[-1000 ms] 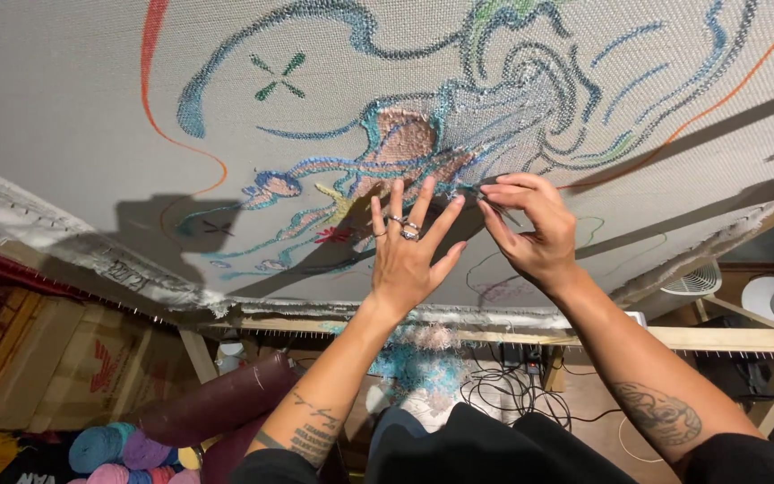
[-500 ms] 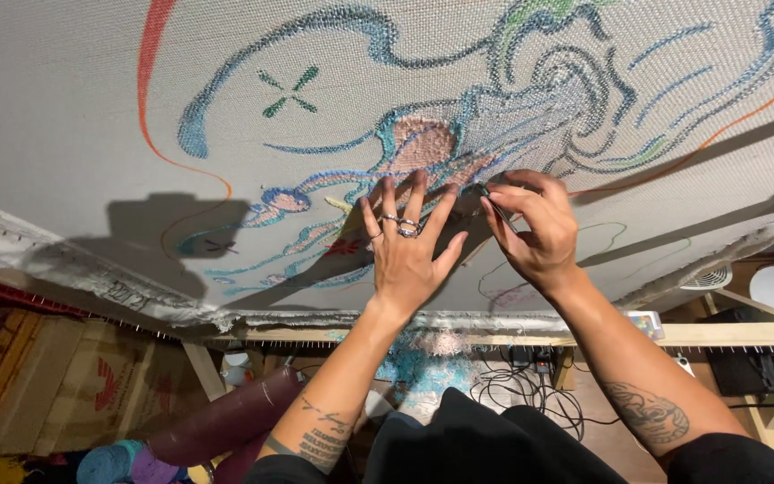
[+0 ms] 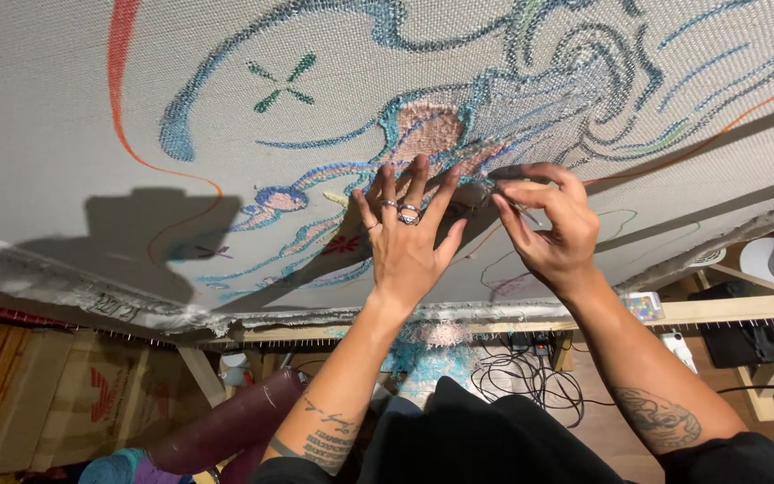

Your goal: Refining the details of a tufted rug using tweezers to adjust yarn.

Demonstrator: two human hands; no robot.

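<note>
- Left hand (image 3: 405, 246) is laid flat, fingers spread, on the stretched cloth (image 3: 73, 108).
- Right hand (image 3: 553, 235) is pinched on something thin, can't tell what.

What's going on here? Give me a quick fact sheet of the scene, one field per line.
Setting: large pale woven cloth stretched on a wooden frame, bearing a swirling blue, green and orange yarn design
Left hand: fingers spread flat against the cloth, silver rings on two fingers
Right hand: fingertips pinched together at the cloth beside the left hand; what they pinch is too small to tell
Below the frame: tangled black cables, dark purple roll, brown cardboard box
</note>
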